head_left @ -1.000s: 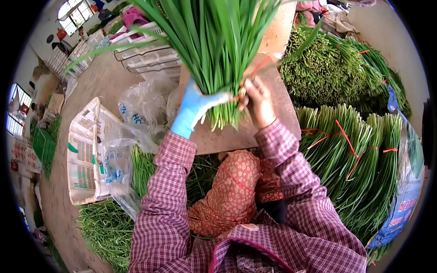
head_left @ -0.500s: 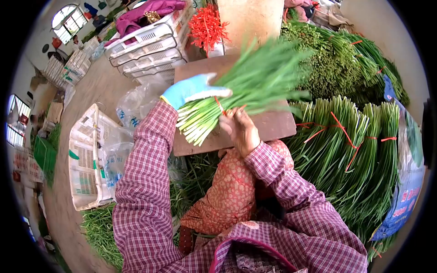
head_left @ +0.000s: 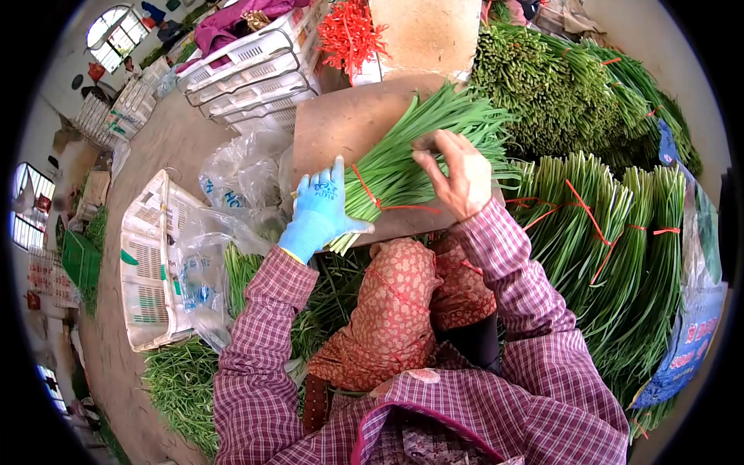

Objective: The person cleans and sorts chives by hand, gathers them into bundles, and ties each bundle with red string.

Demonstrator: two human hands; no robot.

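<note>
A bunch of long green stalks (head_left: 404,160) lies slantwise on the brown board (head_left: 325,128), its pale cut ends toward me and its leafy tips to the upper right. A red tie (head_left: 366,186) goes around it near the cut ends, with a loose tail pointing right. My left hand (head_left: 322,209), in a blue and white glove, rests over the cut ends with its fingers spread. My bare right hand (head_left: 457,172) is over the leafy part, with thumb and forefinger apart and nothing visible between them.
Tied green bunches (head_left: 597,209) stand at the right, with more stacked (head_left: 550,93) behind. Red ties (head_left: 350,39) hang past the board. White crates (head_left: 256,70) are stacked at the upper left; another crate (head_left: 147,263) and plastic bags (head_left: 240,170) lie left. Loose greens (head_left: 182,387) cover the lower left floor.
The bunch has come down flat on the board. My left hand has spread over its cut ends. My right hand has left the tie and moved up and right over the leaves.
</note>
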